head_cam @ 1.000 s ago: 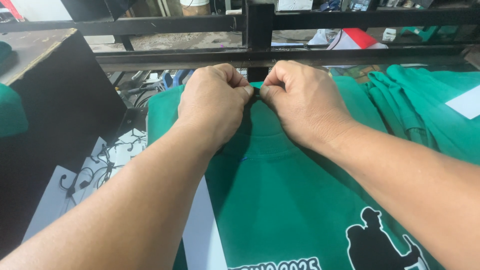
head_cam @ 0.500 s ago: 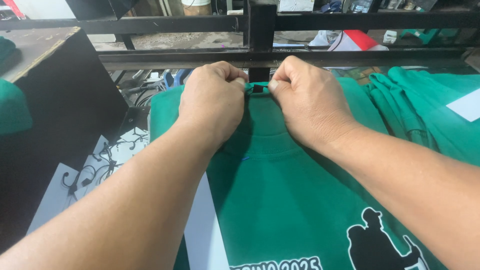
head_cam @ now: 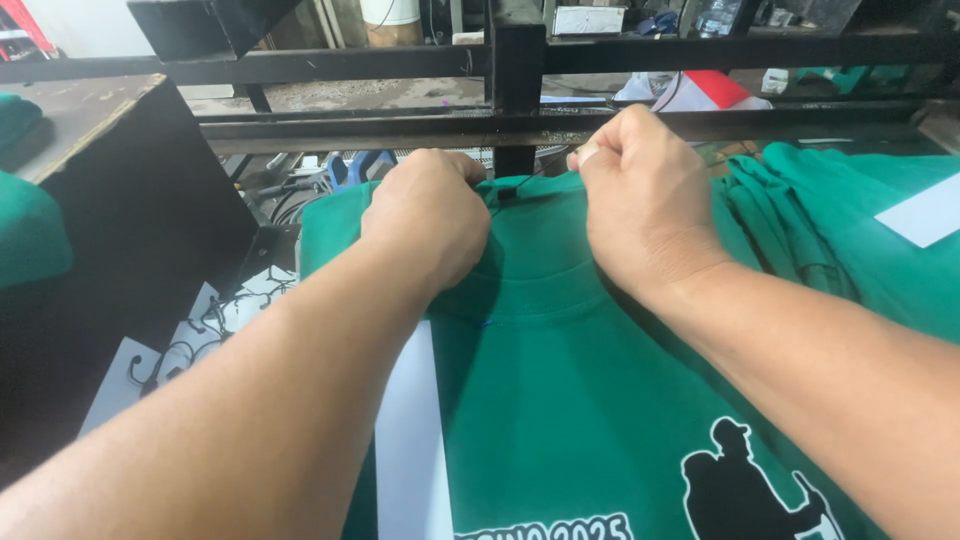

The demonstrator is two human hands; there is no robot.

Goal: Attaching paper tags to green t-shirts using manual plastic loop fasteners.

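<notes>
While both of my forearms reach away from me over the work, the nearest thing under them is the green shirt, spread flat with its collar pointing away from me. Close to my body its front carries a black silhouette print of a figure, edged in white, with a line of white lettering to the left of it at the bottom edge. A white strip runs along the shirt's left side, under my left arm.

Farther up, my left hand is curled into a fist on the collar, pinching the fabric at the neck edge. My right hand is also closed, fingers bunched tight at the collar's far edge, just beside the left; something small and dark sits at the neckline between them, too small to tell what it is.

To the right lies a pile of more green garments with a white paper on top. To the left stands a dark board, with white cut-out sheets beneath it.

Beyond my hands a black metal frame crosses the view, and behind it a red and white cloth shows.
</notes>
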